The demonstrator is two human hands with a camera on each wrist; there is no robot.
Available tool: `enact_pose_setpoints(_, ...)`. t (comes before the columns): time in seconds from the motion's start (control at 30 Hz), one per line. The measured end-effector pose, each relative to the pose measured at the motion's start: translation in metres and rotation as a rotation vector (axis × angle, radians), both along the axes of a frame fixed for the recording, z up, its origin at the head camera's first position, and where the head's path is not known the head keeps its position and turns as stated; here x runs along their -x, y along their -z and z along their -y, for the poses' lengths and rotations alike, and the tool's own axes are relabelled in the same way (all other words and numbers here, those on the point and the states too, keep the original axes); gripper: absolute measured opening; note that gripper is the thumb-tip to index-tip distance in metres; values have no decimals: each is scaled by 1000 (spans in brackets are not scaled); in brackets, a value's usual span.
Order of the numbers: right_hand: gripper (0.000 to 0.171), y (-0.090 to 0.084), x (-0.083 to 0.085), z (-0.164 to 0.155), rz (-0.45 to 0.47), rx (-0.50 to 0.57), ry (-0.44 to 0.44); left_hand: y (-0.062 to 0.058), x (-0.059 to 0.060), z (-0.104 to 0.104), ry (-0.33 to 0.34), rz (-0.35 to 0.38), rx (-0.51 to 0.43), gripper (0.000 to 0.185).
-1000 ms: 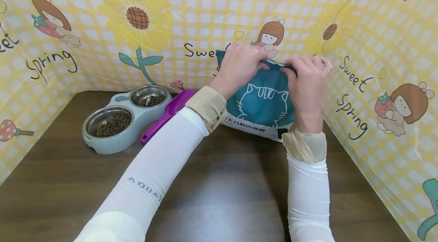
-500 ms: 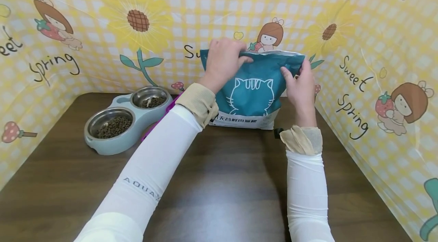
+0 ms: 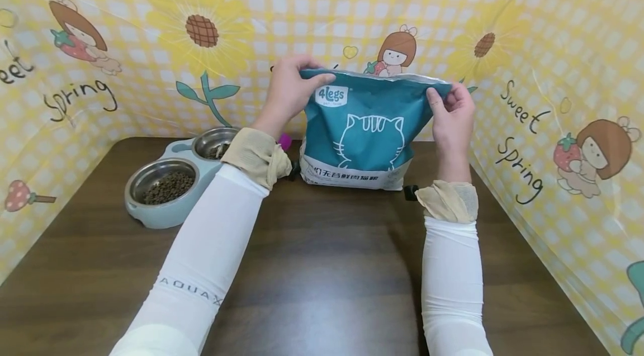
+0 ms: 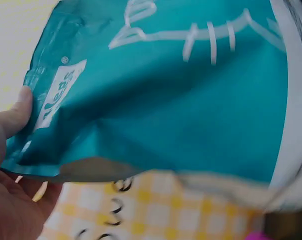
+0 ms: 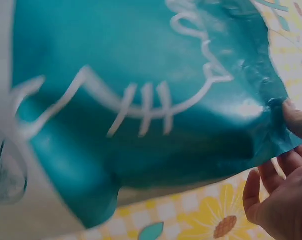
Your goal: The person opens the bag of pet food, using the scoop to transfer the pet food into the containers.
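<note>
A teal pet food bag [image 3: 372,138] with a white cat outline and a white lower band stands upright at the back of the table. Its top edge is unrolled and spread wide. My left hand [image 3: 292,88] pinches the top left corner, thumb on the front near the "4Legs" label. At the top right corner, my right hand [image 3: 454,115] pinches the bag between thumb and fingers. In the left wrist view the left hand [image 4: 16,180] grips the corner of the bag [image 4: 191,115]; the right wrist view shows the right hand [image 5: 286,185] doing likewise.
Left of the bag stands a light blue double feeder [image 3: 151,216] with two steel bowls holding brown kibble. Part of a purple scoop [image 3: 285,141] shows behind my left wrist. A yellow checked cloth [image 3: 302,4] surrounds the brown wooden table [image 3: 322,266].
The bag's folded top has been unrolled and raised. My left hand has slid left to the corner, uncovering the label, and the right hand has shifted to the right corner.
</note>
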State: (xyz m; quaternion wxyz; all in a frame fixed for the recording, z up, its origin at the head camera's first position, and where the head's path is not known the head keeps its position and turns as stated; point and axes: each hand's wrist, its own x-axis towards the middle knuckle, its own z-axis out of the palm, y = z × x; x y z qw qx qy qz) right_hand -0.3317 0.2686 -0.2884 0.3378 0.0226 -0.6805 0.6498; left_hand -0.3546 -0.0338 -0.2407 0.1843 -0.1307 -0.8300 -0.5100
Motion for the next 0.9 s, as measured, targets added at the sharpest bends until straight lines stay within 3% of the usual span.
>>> enact_pose_setpoints(0.1,8,-1,2,2,-88,139,-64,6,6,1,14,26,-113,29)
enact_pose_setpoints(0.17,10,-1,4,4,-120,176,-59,8,9,2,15,35,-141,31)
enact_pose_setpoints(0.37,16,2,8,8,-174,226,21,3,20,2,42,78,-121,32)
enact_pose_setpoints(0.5,11,5,8,10,-158,244,76,-3,31,5,77,92,-105,29)
enact_pose_setpoints(0.6,12,5,5,11,-46,143,156,-7,42,6,55,120,-121,29)
enact_pose_setpoints(0.77,42,-1,-5,9,253,-237,260,-3,50,6,-47,66,-156,30)
enact_pose_setpoints(0.9,65,-8,-11,8,453,-460,125,4,49,4,-171,-15,-147,31)
